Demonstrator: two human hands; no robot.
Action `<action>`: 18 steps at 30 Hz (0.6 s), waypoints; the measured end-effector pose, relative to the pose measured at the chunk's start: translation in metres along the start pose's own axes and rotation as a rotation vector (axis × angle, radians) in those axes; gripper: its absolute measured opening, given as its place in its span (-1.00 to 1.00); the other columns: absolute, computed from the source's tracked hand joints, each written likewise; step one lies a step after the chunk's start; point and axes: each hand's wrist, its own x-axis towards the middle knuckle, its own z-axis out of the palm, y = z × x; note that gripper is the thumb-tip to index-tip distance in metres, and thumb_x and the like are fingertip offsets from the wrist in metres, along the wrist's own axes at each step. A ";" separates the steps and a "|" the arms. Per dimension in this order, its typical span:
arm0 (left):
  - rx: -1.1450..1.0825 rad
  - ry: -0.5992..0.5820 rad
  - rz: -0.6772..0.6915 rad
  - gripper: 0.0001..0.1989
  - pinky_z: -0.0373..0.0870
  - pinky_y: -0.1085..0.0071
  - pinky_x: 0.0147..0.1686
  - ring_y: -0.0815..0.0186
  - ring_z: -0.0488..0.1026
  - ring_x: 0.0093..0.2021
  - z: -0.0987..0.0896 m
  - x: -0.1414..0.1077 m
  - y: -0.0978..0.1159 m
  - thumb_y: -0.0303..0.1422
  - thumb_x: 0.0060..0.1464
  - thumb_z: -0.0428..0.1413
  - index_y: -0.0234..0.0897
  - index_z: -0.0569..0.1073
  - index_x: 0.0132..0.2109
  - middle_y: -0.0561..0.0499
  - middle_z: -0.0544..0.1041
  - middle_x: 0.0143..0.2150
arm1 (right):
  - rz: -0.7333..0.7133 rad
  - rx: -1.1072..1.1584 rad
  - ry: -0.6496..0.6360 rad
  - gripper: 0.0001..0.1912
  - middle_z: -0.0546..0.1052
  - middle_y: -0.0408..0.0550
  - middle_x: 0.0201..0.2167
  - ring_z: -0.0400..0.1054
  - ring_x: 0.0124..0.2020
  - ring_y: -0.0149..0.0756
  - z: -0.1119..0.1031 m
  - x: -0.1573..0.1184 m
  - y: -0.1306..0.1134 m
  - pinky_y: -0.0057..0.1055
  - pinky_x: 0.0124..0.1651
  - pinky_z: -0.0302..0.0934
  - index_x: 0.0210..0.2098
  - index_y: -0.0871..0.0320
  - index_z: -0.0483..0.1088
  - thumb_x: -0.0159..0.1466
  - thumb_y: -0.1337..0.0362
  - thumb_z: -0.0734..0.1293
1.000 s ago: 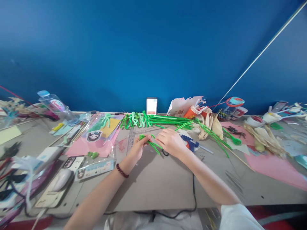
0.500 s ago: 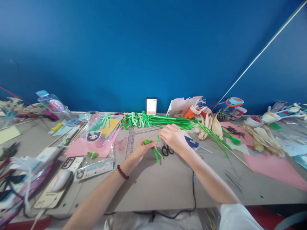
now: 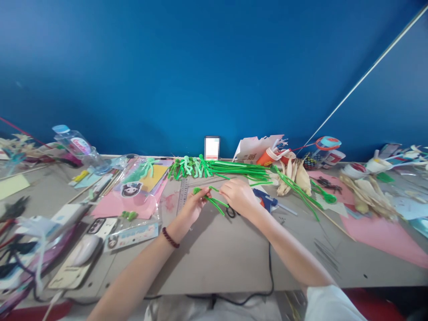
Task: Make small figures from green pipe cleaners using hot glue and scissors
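My left hand (image 3: pixel 191 208) is closed around a small green pipe-cleaner figure (image 3: pixel 216 206). Its coiled top shows above the thumb, and two legs stick out to the right. With fingertips pinched, my right hand (image 3: pixel 238 195) grips the end of a short green strand that runs across from the figure. Black-handled scissors (image 3: pixel 230 212) lie on the table just under my right hand, partly covered by it. Beyond that hand rests a blue glue gun (image 3: pixel 266 199). Finished-looking green figures (image 3: pixel 189 167) line the back, beside a bundle of green pipe cleaners (image 3: pixel 239 169).
A phone (image 3: pixel 212 148) stands against the blue wall. To the left are a metal ruler (image 3: pixel 183 191), a plastic bag (image 3: pixel 155 196), pink paper (image 3: pixel 110 205), a mouse (image 3: pixel 86 249) and a bottle (image 3: pixel 75 142). Dried husks (image 3: pixel 301 178) and an orange cup (image 3: pixel 265 157) sit at right.
My left hand has shifted slightly left and up, tilting the figure so its legs point right. The right hand has come a little lower, pulling the strand out nearly level.
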 end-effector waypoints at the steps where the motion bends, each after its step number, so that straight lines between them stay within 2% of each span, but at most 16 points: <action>1: -0.002 -0.011 -0.001 -0.87 0.24 0.52 -0.43 0.44 0.37 -0.46 0.001 -0.001 0.000 -0.39 -0.24 0.30 -0.32 0.49 -0.50 0.07 0.45 -0.54 | 0.027 0.008 0.001 -0.79 0.45 -0.09 -0.49 0.22 -0.39 -0.31 0.001 0.000 0.003 -0.38 -0.30 -0.04 -0.47 0.18 0.38 0.29 0.34 0.24; 4: 0.020 -0.027 0.004 -0.86 0.26 0.51 -0.43 0.42 0.39 -0.46 0.002 -0.002 -0.001 -0.38 -0.24 0.30 -0.32 0.50 -0.50 0.06 0.46 -0.54 | 0.072 0.012 0.005 -0.83 0.47 -0.09 -0.47 0.24 -0.36 -0.30 0.002 0.001 0.012 -0.38 -0.27 -0.03 -0.45 0.18 0.38 0.28 0.33 0.25; 9: 0.115 -0.083 0.033 -0.87 0.28 0.49 -0.39 0.39 0.42 -0.44 0.003 -0.003 0.001 -0.35 -0.17 0.28 -0.32 0.52 -0.45 0.02 0.51 -0.51 | 0.054 -0.022 0.020 -0.82 0.48 -0.08 -0.46 0.23 -0.34 -0.28 -0.001 0.002 0.019 -0.35 -0.24 -0.05 -0.43 0.17 0.39 0.29 0.34 0.23; 14: 0.042 -0.234 -0.026 -0.67 0.35 0.31 -0.22 0.17 0.48 -0.25 0.003 -0.005 0.008 -0.20 -0.12 0.21 -0.35 0.54 -0.23 -0.13 0.57 -0.30 | 0.019 -0.040 0.075 -0.80 0.50 -0.04 -0.39 0.23 -0.29 -0.26 -0.004 0.002 0.023 -0.33 -0.17 -0.05 -0.35 0.18 0.42 0.32 0.37 0.18; 16: 0.015 -0.252 -0.049 -0.63 0.35 0.26 -0.21 0.11 0.48 -0.21 0.003 -0.005 0.009 -0.15 -0.09 0.18 -0.37 0.54 -0.23 -0.16 0.57 -0.28 | -0.003 -0.035 0.090 -0.79 0.50 -0.03 -0.36 0.23 -0.27 -0.25 -0.004 0.002 0.026 -0.32 -0.15 -0.04 -0.32 0.18 0.42 0.33 0.37 0.16; 18: 0.034 -0.231 -0.037 -0.68 0.34 0.26 -0.18 0.11 0.49 -0.21 0.003 -0.005 0.008 -0.18 -0.08 0.19 -0.37 0.55 -0.27 -0.14 0.57 -0.30 | -0.029 -0.030 0.092 -0.79 0.50 -0.03 -0.33 0.22 -0.25 -0.25 -0.004 0.002 0.027 -0.31 -0.13 -0.04 -0.31 0.17 0.42 0.32 0.38 0.16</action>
